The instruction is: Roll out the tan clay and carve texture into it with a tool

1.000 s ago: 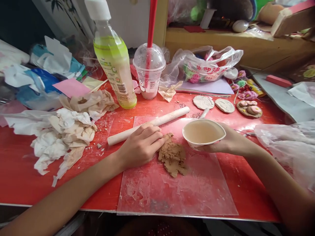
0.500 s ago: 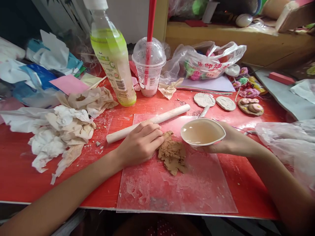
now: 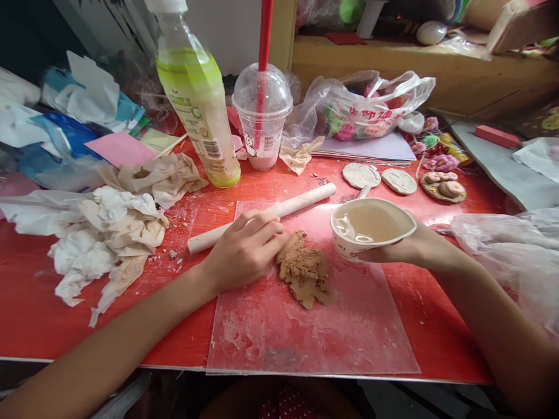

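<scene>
My right hand (image 3: 408, 244) grips a white paper cup (image 3: 346, 250) of cloudy, pale brown water, held above the right part of a clear plastic sheet (image 3: 314, 343). A ragged flat lump of brown clay (image 3: 305, 270) lies on the sheet, left of the cup and below it. My left hand (image 3: 247, 250) is beside the clay's left edge, fingers bent and pressed together; what they hold, if anything, is hidden. Just behind those fingers lies a pale rolling pin (image 3: 303, 201), slanting across the sheet's back edge. A pale handle (image 3: 364, 191) shows behind the cup.
Crumpled tissues (image 3: 91, 250) cover the left. Behind stand a green-labelled bottle (image 3: 209, 134) and a domed plastic cup (image 3: 262, 128) with a red straw. Pale clay discs (image 3: 399, 181) and a decorated clay piece (image 3: 443, 187) lie back right. A plastic bag (image 3: 510, 250) is at right.
My right hand has moved the paper cup to the right and slightly back, away from the clay, and the water's surface has shifted. My left hand has drawn slightly left from the clay.
</scene>
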Motion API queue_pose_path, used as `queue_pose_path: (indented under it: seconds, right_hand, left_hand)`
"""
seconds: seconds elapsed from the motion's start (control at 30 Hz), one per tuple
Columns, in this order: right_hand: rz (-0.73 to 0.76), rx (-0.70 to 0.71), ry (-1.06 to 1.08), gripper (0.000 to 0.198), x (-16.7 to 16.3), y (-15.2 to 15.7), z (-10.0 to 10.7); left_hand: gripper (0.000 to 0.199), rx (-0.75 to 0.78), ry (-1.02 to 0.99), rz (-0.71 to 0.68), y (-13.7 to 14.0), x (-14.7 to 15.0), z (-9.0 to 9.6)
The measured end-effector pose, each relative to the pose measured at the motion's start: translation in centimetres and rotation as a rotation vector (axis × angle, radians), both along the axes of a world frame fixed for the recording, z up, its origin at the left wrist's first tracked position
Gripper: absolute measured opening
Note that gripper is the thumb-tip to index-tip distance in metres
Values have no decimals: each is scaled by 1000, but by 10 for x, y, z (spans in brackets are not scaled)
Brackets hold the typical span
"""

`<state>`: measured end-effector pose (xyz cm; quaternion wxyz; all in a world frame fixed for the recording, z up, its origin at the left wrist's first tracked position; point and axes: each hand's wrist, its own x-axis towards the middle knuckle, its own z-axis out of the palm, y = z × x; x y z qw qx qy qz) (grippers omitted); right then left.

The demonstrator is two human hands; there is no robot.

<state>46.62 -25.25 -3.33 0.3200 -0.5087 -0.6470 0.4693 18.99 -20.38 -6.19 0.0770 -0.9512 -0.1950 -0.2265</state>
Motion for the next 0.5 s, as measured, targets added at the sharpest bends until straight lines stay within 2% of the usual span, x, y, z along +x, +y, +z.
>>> queue_pose_path:
  seconds: [0.3, 0.5]
  right_hand:
    - [-369, 137, 232, 55, 9, 18, -7]
    - [-539, 178, 276, 49, 13, 27, -11]
  left_hand:
    - [23, 40, 54, 283, 17, -2, -4]
    - [18, 115, 57, 381, 27, -8, -2]
